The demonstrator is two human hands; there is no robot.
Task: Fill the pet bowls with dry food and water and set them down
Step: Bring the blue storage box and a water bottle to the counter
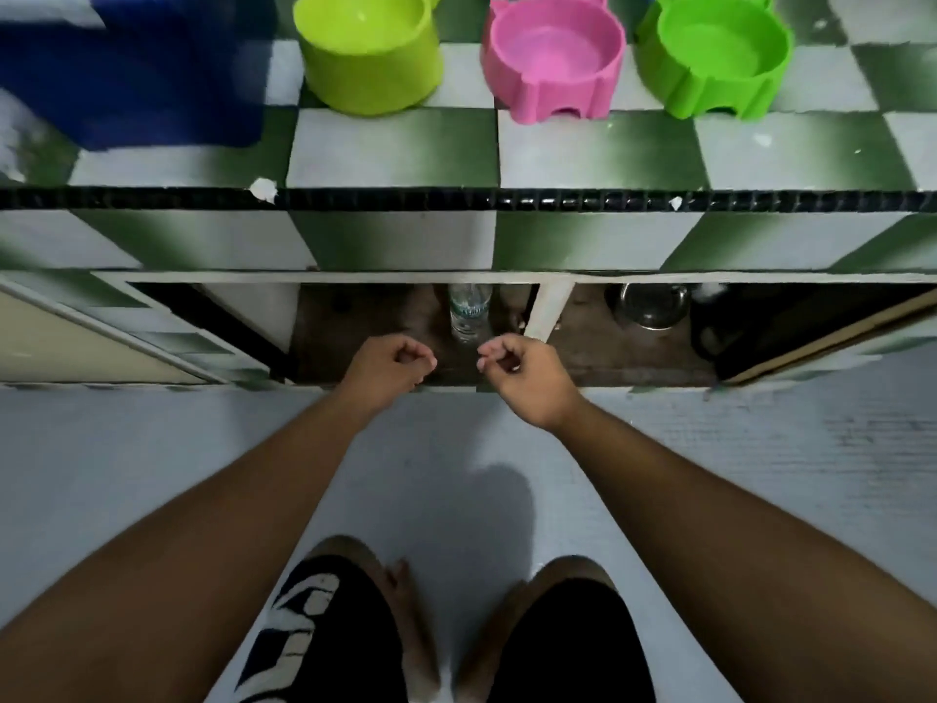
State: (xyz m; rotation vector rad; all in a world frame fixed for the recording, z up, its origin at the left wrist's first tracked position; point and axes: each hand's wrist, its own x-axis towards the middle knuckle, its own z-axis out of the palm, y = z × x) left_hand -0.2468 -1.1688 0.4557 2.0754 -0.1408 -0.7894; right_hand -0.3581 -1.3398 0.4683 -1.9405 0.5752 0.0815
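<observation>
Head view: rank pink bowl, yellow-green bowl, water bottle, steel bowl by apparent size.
1-2. yellow-green bowl and pink bowl, too alike to rank.
3. steel bowl, partly hidden.
4. water bottle, lower down and partly hidden, so unsure.

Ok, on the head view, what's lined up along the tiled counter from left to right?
Blue container → yellow-green bowl → pink bowl → green bowl.
</observation>
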